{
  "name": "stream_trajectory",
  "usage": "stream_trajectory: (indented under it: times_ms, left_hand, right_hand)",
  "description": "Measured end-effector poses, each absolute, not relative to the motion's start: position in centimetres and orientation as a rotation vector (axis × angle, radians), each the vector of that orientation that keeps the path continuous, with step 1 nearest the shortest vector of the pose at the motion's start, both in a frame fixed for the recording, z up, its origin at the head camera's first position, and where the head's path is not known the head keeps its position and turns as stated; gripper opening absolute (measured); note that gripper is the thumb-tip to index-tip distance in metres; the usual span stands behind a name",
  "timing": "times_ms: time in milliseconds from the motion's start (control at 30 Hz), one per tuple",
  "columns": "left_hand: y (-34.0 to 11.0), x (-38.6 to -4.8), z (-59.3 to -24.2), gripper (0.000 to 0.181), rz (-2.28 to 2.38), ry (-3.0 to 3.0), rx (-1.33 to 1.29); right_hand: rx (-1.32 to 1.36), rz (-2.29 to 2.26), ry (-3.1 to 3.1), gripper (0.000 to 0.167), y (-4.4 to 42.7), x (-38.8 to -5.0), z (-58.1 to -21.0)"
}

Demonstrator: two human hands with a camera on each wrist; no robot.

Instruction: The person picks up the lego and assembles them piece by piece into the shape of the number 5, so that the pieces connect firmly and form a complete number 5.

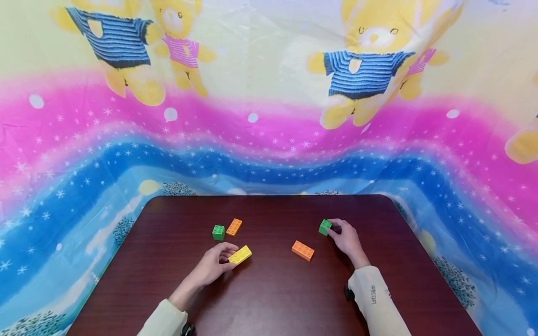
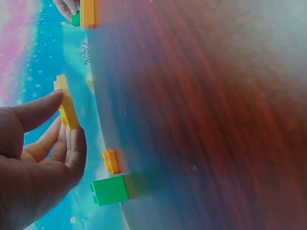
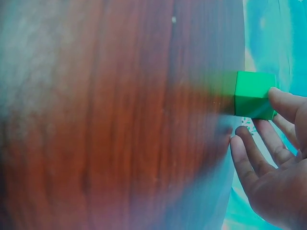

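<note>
My left hand (image 1: 212, 264) pinches a flat yellow toy brick (image 1: 240, 255) between thumb and fingers. In the left wrist view this yellow brick (image 2: 68, 103) is tilted and held above the tabletop. On the right, my right hand (image 1: 345, 236) has its thumb and a finger on a green toy brick (image 1: 325, 227). The right wrist view shows that green brick (image 3: 255, 95) at the table surface, the other fingers spread beside it. An orange brick (image 1: 303, 250) lies between the hands. Beyond the left hand are a second green brick (image 1: 218, 232) and a flat orange brick (image 1: 234, 227).
The dark brown wooden table (image 1: 269, 298) has rounded far corners. Behind it hangs a colourful cloth (image 1: 260, 116) printed with teddy bears, and it also runs along both sides. Each wrist wears a dark strap below a pale sleeve (image 1: 374, 294).
</note>
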State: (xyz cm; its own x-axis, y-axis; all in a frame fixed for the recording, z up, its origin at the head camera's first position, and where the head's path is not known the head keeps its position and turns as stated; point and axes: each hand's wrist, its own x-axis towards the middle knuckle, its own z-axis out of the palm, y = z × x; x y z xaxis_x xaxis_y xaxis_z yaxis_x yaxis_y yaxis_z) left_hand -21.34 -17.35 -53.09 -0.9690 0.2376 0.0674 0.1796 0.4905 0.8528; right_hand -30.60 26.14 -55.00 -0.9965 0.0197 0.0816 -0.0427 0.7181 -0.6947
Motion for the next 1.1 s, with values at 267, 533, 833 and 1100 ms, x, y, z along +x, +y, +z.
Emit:
stream_trajectory:
  times_ms: [267,533,833,1100]
  left_hand:
    - [-16.3,-21.8,-52.2,0.037,1.441,2.639,0.532]
    - [-15.4,-22.2,-52.1,0.04,1.389,2.588,0.677]
    - [-14.3,-22.4,-52.0,0.04,1.338,2.535,0.753]
    - [-13.6,-22.6,-52.4,0.039,1.272,2.508,0.818]
  right_hand:
    - [0.01,1.156,-2.83,0.041,26.3,-30.6,-55.3]
    - [0.005,1.158,-2.832,0.042,26.3,-30.6,-55.4]
    - [-0.004,1.175,-2.83,0.041,26.3,-30.7,-55.4]
    - [-0.002,1.188,-2.829,0.041,26.3,-30.7,-55.3]
